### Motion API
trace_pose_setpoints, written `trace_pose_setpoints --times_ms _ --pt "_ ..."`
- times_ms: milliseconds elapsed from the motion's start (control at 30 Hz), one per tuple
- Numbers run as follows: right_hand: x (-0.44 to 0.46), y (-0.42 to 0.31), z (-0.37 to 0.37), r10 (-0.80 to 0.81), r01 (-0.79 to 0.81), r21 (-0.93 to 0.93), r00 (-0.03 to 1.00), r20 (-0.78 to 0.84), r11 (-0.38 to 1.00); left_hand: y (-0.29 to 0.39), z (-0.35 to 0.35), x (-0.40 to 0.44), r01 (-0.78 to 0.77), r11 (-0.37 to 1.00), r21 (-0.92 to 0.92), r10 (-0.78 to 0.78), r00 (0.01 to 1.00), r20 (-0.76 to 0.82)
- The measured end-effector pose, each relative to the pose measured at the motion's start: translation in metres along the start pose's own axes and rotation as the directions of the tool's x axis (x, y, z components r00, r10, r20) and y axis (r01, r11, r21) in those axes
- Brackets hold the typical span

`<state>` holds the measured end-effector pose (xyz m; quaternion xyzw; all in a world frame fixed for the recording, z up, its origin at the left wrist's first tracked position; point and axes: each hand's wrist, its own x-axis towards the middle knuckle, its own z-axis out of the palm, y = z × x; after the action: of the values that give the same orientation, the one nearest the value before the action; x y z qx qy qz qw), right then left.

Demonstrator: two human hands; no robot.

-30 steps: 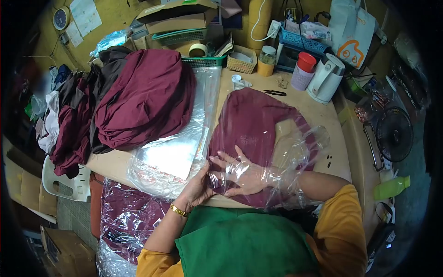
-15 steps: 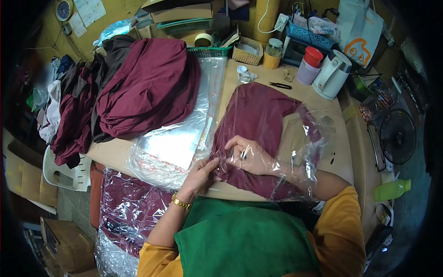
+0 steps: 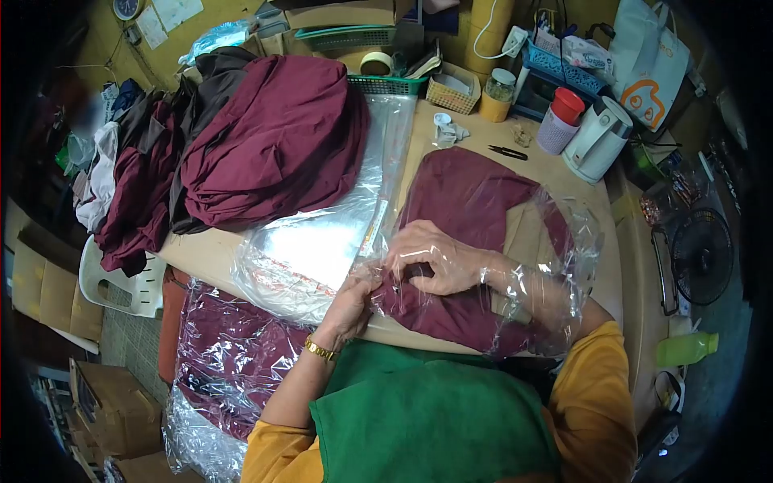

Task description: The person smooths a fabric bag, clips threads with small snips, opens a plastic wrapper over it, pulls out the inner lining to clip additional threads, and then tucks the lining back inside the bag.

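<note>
Pinching clear plastic bag (image 3: 581,245) at centre with left hand (image 3: 349,301), curling right hand (image 3: 439,256) inside, unclear whether gripping; with maroon garment (image 3: 463,189) bagged, upper-left maroon cloth heap (image 3: 270,141) loose

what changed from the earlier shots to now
The right hand, spread over the maroon garment in the clear bag a second ago, has curled and moved toward the left hand at the bag's left edge; whether it grips anything is unclear. The cloth pile and kettle stayed put.
</note>
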<state>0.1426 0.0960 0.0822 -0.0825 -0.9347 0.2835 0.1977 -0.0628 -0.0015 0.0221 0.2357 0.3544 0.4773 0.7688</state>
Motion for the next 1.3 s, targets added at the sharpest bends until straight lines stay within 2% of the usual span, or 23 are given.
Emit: trace_pose_setpoints --times_ms 67,133,233,333,400,467,500,533,600,633,667,700,733,767,800,867,900,1067,1133,1167,1200,1267,1300 --pt "0.003 0.003 0.002 0.051 -0.054 0.070 0.998 0.034 0.996 -0.001 -0.002 -0.001 -0.031 0.999 -0.026 0.031 0.999 -0.018" --pt "0.007 -0.001 -0.003 0.016 -0.022 0.051 0.994 0.112 0.998 -0.002 -0.002 -0.003 -0.074 0.990 0.123 0.080 0.996 -0.047" --pt "0.010 -0.005 -0.016 0.007 -0.019 0.066 0.985 0.171 0.998 0.001 0.008 -0.004 -0.137 0.982 0.128 0.145 0.988 -0.061" --pt "0.004 -0.002 -0.014 0.068 -0.101 0.164 0.978 0.200 0.981 -0.004 0.004 0.000 -0.148 0.977 0.156 0.164 0.982 -0.093" --pt "0.002 0.003 0.000 0.047 -0.079 0.200 0.986 0.163 0.977 -0.009 0.000 0.003 -0.147 0.977 0.156 0.162 0.983 -0.090" --pt "0.006 0.002 0.016 0.089 -0.097 0.232 0.995 0.046 0.968 -0.014 -0.003 0.005 -0.143 0.977 0.158 0.158 0.984 -0.087" --pt "0.010 -0.001 0.026 -0.002 0.005 0.043 0.997 -0.080 0.999 -0.014 -0.004 0.006 -0.168 0.984 0.068 0.173 0.982 -0.078" --pt "0.009 -0.006 0.030 -0.002 0.005 0.039 0.997 -0.083 0.999 -0.013 -0.005 0.007 -0.193 0.981 -0.021 0.191 0.979 -0.069" --pt "0.005 -0.011 0.033 0.149 -0.168 -0.016 0.908 -0.392 0.986 -0.007 -0.005 0.004 -0.207 0.978 -0.020 0.204 0.974 -0.097" --pt "0.001 -0.011 0.033 0.204 -0.253 -0.033 0.845 -0.494 0.967 -0.004 -0.005 0.001 -0.223 0.974 -0.022 0.219 0.967 -0.128" --pt "-0.007 -0.013 0.026 0.204 -0.253 -0.034 0.845 -0.494 0.967 0.002 -0.006 -0.007 -0.224 0.974 -0.022 0.219 0.967 -0.127" --pt "-0.013 -0.022 0.015 0.395 -0.376 0.119 0.872 -0.290 0.919 0.008 -0.005 -0.020 -0.186 0.975 0.120 0.198 0.975 -0.100" --pt "-0.016 -0.027 0.010 0.539 -0.514 0.237 0.841 -0.051 0.825 0.013 -0.002 -0.027 -0.147 0.954 0.261 0.173 0.982 -0.077" --pt "-0.019 -0.032 0.017 0.347 -0.336 0.090 0.916 -0.200 0.938 0.013 0.002 -0.029 -0.173 0.917 0.360 0.219 0.971 -0.091" --pt "-0.022 -0.033 0.021 0.353 -0.340 0.096 0.915 -0.197 0.935 0.010 0.001 -0.028 -0.166 0.919 0.357 0.212 0.973 -0.095" --pt "-0.026 -0.033 0.029 0.431 -0.436 0.117 0.900 0.065 0.892 0.003 -0.008 -0.024 -0.182 0.845 0.503 0.213 0.977 -0.004" --pt "-0.025 -0.036 0.031 0.386 -0.370 0.172 0.920 -0.068 0.913 0.002 -0.012 -0.023 -0.178 0.831 0.527 0.216 0.976 -0.012" --pt "-0.014 -0.049 0.010 0.517 -0.490 0.260 0.855 -0.041 0.832 0.003 -0.005 -0.025 -0.190 0.846 0.497 0.266 0.960 -0.085" --pt "-0.010 -0.052 0.020 0.586 -0.588 0.029 0.809 0.041 0.809 0.000 -0.005 -0.021 -0.221 0.815 0.536 0.294 0.954 -0.054" --pt "-0.013 -0.048 0.029 0.496 -0.499 0.069 0.866 0.057 0.864 -0.007 -0.012 -0.018 -0.304 0.690 0.657 0.377 0.925 0.032" --pt "-0.012 -0.041 0.045 0.431 -0.422 0.239 0.902 0.015 0.875 -0.004 -0.009 -0.019 -0.241 0.723 0.647 0.312 0.950 0.005" --pt "-0.005 -0.049 0.042 0.132 -0.111 0.321 0.990 -0.043 0.940 0.001 -0.004 -0.022 -0.107 0.773 0.626 0.177 0.983 -0.050" --pt "-0.003 -0.058 0.038 0.067 -0.051 0.249 0.996 -0.056 0.967 -0.005 -0.017 -0.015 -0.205 0.758 0.619 0.296 0.954 -0.046"
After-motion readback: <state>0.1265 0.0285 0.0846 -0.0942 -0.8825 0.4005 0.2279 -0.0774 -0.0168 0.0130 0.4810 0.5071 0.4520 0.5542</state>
